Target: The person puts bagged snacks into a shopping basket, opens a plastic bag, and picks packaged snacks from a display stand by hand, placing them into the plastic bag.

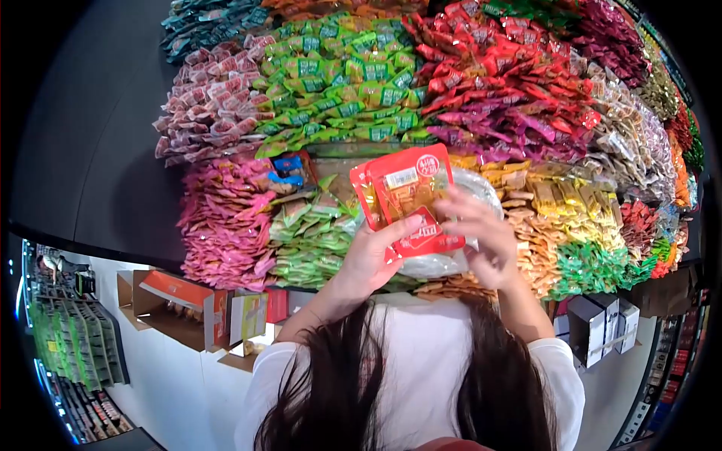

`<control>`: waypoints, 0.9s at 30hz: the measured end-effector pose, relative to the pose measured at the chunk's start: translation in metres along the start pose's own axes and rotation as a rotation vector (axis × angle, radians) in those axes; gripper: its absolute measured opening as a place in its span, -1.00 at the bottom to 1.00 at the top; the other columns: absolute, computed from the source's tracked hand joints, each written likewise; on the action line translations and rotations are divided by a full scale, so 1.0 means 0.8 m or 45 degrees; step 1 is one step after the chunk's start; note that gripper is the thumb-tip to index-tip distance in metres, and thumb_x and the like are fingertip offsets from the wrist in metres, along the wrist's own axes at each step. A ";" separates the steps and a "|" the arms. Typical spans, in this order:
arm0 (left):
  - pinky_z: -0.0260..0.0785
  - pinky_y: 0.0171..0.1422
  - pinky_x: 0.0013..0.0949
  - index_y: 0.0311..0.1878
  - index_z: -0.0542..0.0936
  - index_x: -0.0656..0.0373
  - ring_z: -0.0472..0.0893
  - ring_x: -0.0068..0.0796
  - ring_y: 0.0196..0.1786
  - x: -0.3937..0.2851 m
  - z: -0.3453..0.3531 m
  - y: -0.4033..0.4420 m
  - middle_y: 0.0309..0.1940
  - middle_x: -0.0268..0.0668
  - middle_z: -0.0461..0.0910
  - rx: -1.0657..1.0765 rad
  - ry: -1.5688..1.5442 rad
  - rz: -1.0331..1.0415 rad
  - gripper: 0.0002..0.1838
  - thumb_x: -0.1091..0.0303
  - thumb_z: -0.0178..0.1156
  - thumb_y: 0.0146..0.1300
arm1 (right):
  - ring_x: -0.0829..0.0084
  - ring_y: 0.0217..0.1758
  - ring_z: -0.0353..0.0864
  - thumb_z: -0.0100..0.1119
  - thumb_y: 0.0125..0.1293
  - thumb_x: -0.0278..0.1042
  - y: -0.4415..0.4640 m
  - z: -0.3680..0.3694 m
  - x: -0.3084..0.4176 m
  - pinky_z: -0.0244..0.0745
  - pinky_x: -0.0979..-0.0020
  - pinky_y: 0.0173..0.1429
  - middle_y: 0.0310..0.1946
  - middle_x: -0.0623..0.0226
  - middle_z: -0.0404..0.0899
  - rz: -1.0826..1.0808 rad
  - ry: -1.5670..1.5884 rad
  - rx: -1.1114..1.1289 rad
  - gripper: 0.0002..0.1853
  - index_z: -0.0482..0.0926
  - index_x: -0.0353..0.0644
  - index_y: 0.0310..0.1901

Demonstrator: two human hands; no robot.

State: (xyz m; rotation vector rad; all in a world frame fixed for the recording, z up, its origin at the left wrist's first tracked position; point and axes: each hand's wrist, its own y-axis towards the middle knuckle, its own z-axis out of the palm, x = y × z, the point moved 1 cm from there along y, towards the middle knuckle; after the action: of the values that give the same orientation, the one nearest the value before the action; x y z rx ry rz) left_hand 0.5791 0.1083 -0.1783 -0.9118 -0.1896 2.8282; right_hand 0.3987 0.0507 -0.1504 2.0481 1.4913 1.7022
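Observation:
Red snack packets (pixel 406 199) with clear windows are held up in front of my chest, at least two of them overlapping. My left hand (pixel 371 254) grips them from the lower left, its thumb across the front. At their right side is my right hand (pixel 481 233), blurred, with its fingers spread beside the packets' edge; whether it touches them is unclear. Behind the packets lies a clear plastic bag (pixel 475 197), partly hidden. Green packets (pixel 312 240) lie to the left of the bag, and yellow ones (pixel 571 210) to the right.
Rows of green (pixel 338 75), red (pixel 504 75) and pink packets (pixel 226 218) cover the sloping display. A dark panel (pixel 90 150) is at the left. Open cardboard boxes (pixel 177 304) stand below left, and white boxes (pixel 594 327) below right. Shelves line both edges.

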 end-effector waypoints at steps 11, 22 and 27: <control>0.41 0.17 -0.26 0.13 0.45 0.19 0.54 -0.40 0.06 0.005 -0.001 -0.001 0.03 -0.26 0.54 -0.030 0.108 0.004 -0.64 0.55 0.13 0.24 | 0.63 -0.22 0.53 0.32 0.13 -0.41 -0.008 0.016 -0.020 0.44 0.53 -0.09 -0.31 0.41 0.57 0.721 0.454 -0.268 -0.76 0.47 -0.28 -0.24; 0.41 0.20 -0.18 0.15 0.40 0.27 0.55 -0.30 0.09 -0.004 -0.002 0.006 0.04 -0.17 0.53 0.021 -0.090 -0.044 -0.63 0.52 0.06 0.26 | 0.58 -0.24 0.56 0.18 0.21 -0.57 -0.010 -0.012 -0.023 0.46 0.52 -0.09 -0.31 0.37 0.57 0.585 0.645 -0.752 -0.83 0.47 -0.26 -0.17; 0.39 0.23 -0.14 0.18 0.36 0.32 0.55 -0.23 0.09 0.003 -0.012 0.006 0.06 -0.12 0.51 -0.060 -0.035 -0.123 -0.62 0.52 -0.04 0.28 | 0.70 -0.29 0.52 0.14 0.24 -0.54 -0.002 -0.045 -0.023 0.43 0.61 -0.16 -0.29 0.41 0.58 0.409 0.796 -0.817 -0.86 0.47 -0.24 -0.17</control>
State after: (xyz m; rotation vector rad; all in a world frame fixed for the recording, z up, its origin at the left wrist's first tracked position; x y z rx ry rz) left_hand 0.5821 0.1049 -0.1878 -0.8491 -0.2967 2.7596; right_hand 0.3711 0.0212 -0.1506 1.5260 0.5349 2.6613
